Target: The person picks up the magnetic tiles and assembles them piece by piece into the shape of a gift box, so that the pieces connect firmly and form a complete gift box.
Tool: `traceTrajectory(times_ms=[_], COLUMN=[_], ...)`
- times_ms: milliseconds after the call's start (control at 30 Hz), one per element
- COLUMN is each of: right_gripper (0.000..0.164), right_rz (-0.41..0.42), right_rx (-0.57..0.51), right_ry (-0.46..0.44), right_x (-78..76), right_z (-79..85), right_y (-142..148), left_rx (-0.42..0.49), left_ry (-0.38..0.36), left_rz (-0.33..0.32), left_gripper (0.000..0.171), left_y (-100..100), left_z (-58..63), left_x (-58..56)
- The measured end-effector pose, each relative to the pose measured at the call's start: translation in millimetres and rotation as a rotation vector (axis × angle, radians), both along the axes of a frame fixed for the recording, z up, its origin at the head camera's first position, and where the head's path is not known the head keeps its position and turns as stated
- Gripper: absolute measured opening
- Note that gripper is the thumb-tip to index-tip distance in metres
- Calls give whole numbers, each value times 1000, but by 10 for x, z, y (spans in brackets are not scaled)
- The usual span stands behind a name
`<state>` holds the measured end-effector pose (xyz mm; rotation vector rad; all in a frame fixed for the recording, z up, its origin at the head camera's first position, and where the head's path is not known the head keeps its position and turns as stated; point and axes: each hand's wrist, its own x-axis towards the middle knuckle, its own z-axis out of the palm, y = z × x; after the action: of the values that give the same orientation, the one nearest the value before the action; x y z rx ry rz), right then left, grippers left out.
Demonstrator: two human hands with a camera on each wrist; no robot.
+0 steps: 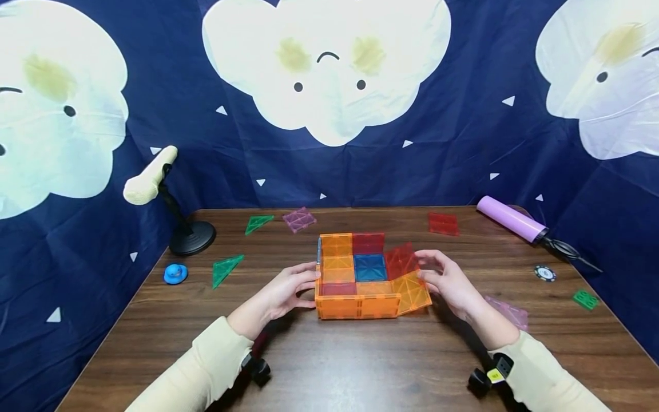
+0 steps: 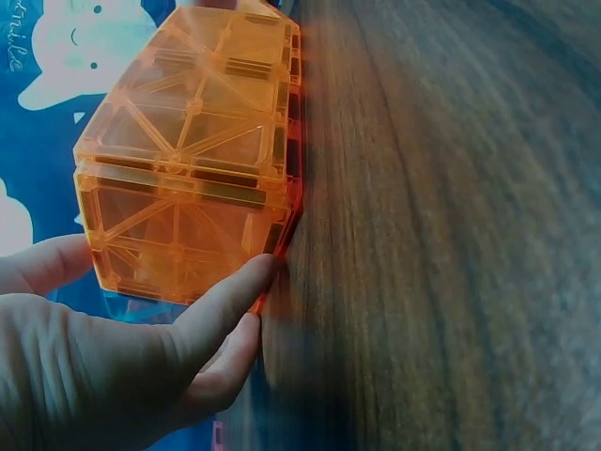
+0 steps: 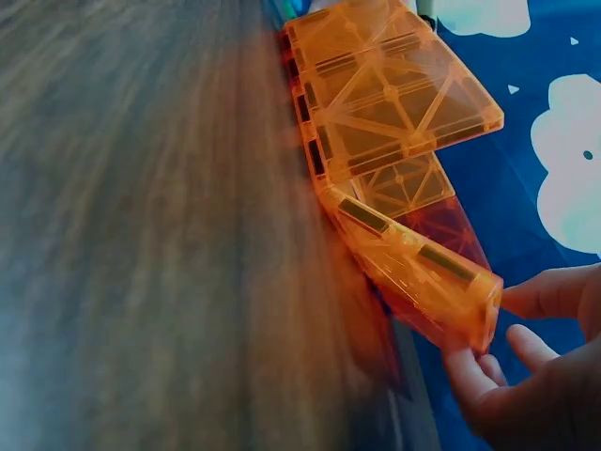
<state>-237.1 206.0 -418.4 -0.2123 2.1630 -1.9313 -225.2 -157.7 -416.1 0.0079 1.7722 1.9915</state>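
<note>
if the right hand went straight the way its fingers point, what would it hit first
Likely the slanted orange tile, whose outer edge the right hand seems to touch; the slanted red tile beside it looks close too, depth unclear.

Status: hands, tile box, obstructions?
Left hand grips left end of orange, red and blue translucent plastic-tile box. Right hand holds its outward-tilted orange square tile. Nothing visibly blocking; pale purple translucent tile sits clear.

Behind the brown wood-grain table (image 1: 576,349) hangs a creased navy cloth backdrop (image 1: 463,154), which flanks the table left and right. White upside-down clouds (image 1: 329,103) and small white triangles (image 1: 508,101) pattern it. Pale light (image 1: 370,360) glares off the table's near part.
</note>
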Motion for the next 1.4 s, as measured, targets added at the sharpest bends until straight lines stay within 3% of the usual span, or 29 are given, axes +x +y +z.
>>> traceTrajectory(times_ms=[400, 733, 867, 933, 1133, 1267, 1400], right_gripper=[58, 52, 47, 45, 39, 43, 45], right_rz=[94, 119, 105, 74, -37, -8, 62], right_rx=[-60, 12, 64, 183, 799, 956, 1039], right_ry=[-27, -8, 32, 121, 468, 480, 446], right_x=[-70, -121, -269, -405, -922, -1178, -1289], right_z=[31, 51, 78, 103, 132, 99, 41], right_y=[-191, -262, -202, -133, 231, 442, 559], left_rx=[23, 17, -3, -17, -39, -36, -32], left_ry=[8, 6, 5, 12, 32, 37, 44], left_rz=[-24, -27, 6, 25, 41, 37, 29], left_gripper=[66, 66, 64, 64, 66, 66, 65], left_y=[8, 37, 51, 68, 126, 132, 120], left_z=[-59, -44, -23, -10, 13, 8, 3], left_x=[-19, -10, 11, 28, 86, 103, 103])
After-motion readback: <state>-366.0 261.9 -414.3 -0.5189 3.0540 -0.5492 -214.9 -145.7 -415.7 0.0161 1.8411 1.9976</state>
